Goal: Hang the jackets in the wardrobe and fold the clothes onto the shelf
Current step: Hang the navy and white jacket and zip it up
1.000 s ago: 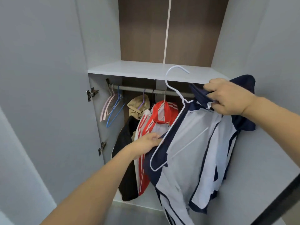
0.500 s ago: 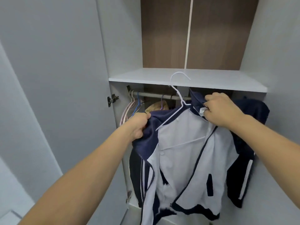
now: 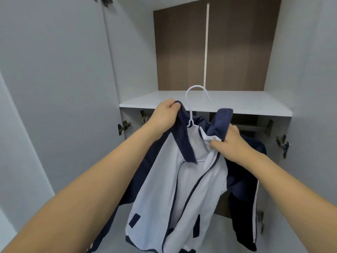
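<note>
No readable text anywhere in this shot, honestly. The navy and white zip-up jacket (image 3: 184, 183) has plain white lining and dark trim, with no logo, size tag or print that I can make out (there's a bit of white fabric bunched near the collar, but nothing legible on it). The thin white wire hanger (image 3: 196, 92) is bare, and the pale grey wardrobe shelf (image 3: 237, 103) carries no sticker or number. The brown wood-grain back panel (image 3: 237, 44) is unmarked too.
</note>
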{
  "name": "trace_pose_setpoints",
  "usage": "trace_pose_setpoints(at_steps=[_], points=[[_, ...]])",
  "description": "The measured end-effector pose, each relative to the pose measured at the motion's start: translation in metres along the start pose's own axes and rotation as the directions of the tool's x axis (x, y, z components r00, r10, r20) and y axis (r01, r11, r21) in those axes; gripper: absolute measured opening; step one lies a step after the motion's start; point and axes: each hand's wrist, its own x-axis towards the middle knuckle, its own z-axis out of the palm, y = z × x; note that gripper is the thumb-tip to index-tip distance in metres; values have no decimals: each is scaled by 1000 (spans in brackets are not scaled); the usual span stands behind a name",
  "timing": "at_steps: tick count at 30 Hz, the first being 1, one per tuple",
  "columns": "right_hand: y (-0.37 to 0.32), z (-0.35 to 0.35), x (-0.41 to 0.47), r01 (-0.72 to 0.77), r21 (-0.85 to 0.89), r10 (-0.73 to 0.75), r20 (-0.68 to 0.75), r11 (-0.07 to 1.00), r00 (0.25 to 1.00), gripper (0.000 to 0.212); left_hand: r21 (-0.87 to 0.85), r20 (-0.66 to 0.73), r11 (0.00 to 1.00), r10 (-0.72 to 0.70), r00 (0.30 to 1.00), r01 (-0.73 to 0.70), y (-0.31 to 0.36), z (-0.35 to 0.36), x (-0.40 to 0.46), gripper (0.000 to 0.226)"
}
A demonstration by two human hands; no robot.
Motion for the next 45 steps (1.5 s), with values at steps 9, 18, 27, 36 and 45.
trace_pose_setpoints(at_steps=[9,18,27,36,45], points=[[33,24,-4,-28,-37,28,-10,999,1000,6,378,65,925,-67,996,37,-77,39,-7,27],[111,39,12,-309,-406,299,-91,860,950,35,-134,187,838,-503,844,529,-93,122,14,16],[183,47,57,-481,-375,526,22,793,850,20,-263,272,734,-567,778,627,-114,184,76,5],[258,67,118,-589,-290,563,-176,754,807,20,-232,260,855,-406,876,464,-151,255,177,42],[375,143,112,-572,-220,483,-352,790,802,13,-137,151,980,-126,981,147,-249,332,207,27]])
